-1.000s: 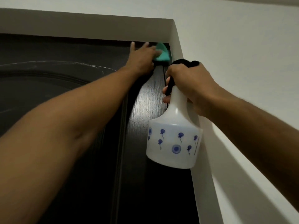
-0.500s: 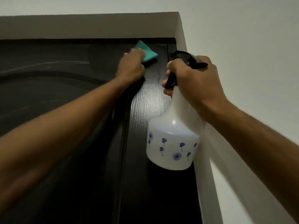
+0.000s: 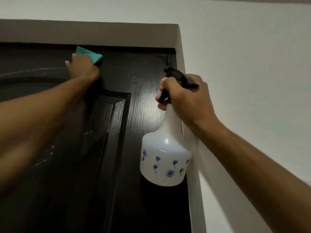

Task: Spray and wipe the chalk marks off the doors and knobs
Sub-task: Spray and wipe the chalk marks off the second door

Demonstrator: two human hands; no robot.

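The door (image 3: 143,101) in front of you is dark, glossy and wood-grained, set in a pale frame (image 3: 193,190), and you are looking up at its top right corner. Your left hand (image 3: 82,68) lies against its upper part, just under the top edge, pressing a teal cloth (image 3: 89,54) flat onto the surface; the cloth sticks out above and to the right of your fingers, which look fairly straight over it. A faint curved chalk line (image 3: 33,70) runs leftward from that hand along the arched moulding, and a few small pale smears (image 3: 87,132) show lower down on the panel beside your left forearm. Your right hand (image 3: 185,98) grips the neck of a white spray bottle (image 3: 165,158) printed with small blue flowers, fingers curled round it and over the black trigger head (image 3: 176,76), whose nozzle points at the door. The bottle hangs near the door's right edge, close to the frame; you cannot tell whether it touches either.
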